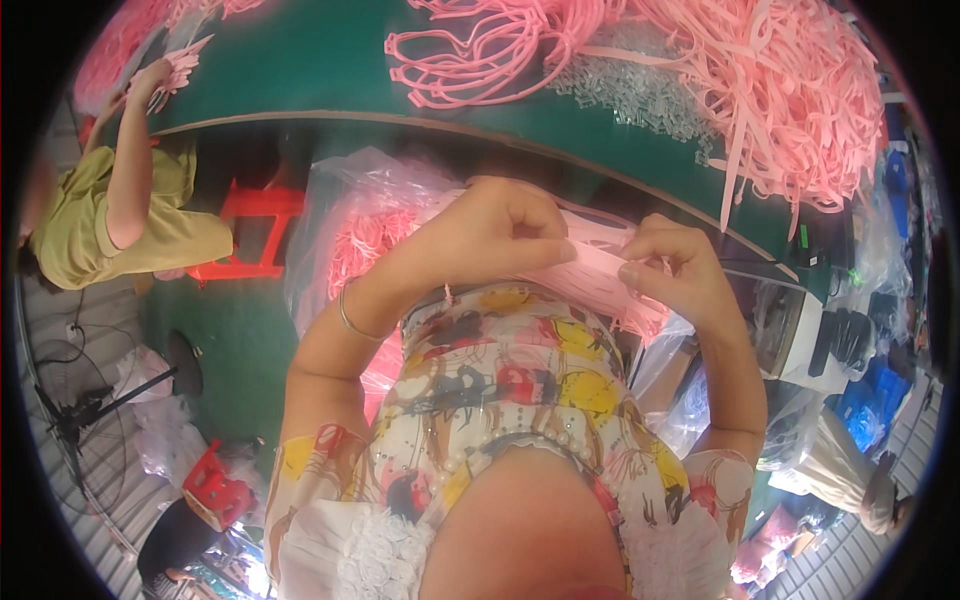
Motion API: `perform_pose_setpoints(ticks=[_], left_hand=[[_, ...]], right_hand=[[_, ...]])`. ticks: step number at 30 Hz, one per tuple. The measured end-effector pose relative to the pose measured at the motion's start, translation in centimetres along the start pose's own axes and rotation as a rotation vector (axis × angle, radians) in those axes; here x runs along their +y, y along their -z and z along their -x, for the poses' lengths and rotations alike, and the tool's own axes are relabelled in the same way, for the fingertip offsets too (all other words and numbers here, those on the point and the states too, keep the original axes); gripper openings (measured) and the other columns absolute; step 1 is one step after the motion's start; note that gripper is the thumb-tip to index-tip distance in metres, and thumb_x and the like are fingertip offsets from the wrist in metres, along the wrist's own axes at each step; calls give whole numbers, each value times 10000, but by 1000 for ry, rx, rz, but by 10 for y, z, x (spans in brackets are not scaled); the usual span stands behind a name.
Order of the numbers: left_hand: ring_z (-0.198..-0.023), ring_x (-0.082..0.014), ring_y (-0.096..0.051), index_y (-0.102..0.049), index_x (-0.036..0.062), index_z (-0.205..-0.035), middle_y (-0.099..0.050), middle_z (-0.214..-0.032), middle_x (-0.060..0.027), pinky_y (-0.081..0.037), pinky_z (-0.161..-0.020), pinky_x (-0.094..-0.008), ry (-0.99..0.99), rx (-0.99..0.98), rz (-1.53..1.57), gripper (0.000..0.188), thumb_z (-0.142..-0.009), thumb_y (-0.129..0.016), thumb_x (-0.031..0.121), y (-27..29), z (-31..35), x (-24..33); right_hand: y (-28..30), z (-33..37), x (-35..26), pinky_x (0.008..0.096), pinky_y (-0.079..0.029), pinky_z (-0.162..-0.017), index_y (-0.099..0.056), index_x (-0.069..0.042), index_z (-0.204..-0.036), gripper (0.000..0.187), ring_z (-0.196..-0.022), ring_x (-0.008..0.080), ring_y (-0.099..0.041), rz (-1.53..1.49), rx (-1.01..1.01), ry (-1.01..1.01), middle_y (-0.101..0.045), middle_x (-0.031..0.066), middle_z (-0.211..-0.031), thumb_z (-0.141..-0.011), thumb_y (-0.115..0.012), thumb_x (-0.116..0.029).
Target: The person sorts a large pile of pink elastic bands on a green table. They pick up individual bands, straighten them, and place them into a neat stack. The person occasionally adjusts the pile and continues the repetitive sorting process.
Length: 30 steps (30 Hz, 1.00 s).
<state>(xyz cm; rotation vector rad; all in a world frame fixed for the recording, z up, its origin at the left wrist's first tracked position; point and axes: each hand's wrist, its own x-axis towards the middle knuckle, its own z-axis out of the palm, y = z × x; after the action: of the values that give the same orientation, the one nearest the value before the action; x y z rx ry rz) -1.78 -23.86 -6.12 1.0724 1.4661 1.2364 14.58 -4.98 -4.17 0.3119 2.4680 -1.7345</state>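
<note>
A flat pink strap is stretched between my two hands, close in front of my body. My left hand is closed, with thumb and fingertips pinched on the strap's left part. Facing it, my right hand pinches the strap's right part between thumb and bent fingers. More pink straps lie on my lap just below the hands. Whether a small piece sits between my fingertips cannot be made out.
Ahead, the green table carries a large heap of pink straps, looped pink straps and small clear plastic pieces. A clear bag stands left of my lap. Another person works near a red stool.
</note>
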Motion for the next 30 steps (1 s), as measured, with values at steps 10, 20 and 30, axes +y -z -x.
perform_pose_setpoints(ticks=[10, 20, 30], left_hand=[[-748, -139, -512, -593, -27, -752, -567, -774, -60, -402, -657, -269, -27, 13, 146, 381, -908, -494, 305, 1, -3, -7], [-699, -96, -448, -540, 17, -777, -515, -785, -14, -361, -611, -230, 45, 47, 215, 452, -936, -394, 414, 1, -4, -11], [-846, -74, -504, -544, 31, -890, -551, -884, -8, -417, -733, -222, 96, -1, 316, 170, -877, -565, 200, -2, -5, -13]], right_hand=[[-10, -2, 7, 275, -385, -705, -614, 16, -727, 61, -743, 124, -497, -159, 79, 1, -540, 38, -713, -708, -643, -35], [-11, -3, 10, 264, -374, -687, -603, 9, -702, 59, -730, 116, -489, -182, 63, -22, -530, 33, -712, -711, -640, -36], [-12, -3, 14, 249, -331, -610, -598, -7, -666, 99, -662, 90, -424, -161, 36, -20, -470, 9, -673, -715, -662, -65]])
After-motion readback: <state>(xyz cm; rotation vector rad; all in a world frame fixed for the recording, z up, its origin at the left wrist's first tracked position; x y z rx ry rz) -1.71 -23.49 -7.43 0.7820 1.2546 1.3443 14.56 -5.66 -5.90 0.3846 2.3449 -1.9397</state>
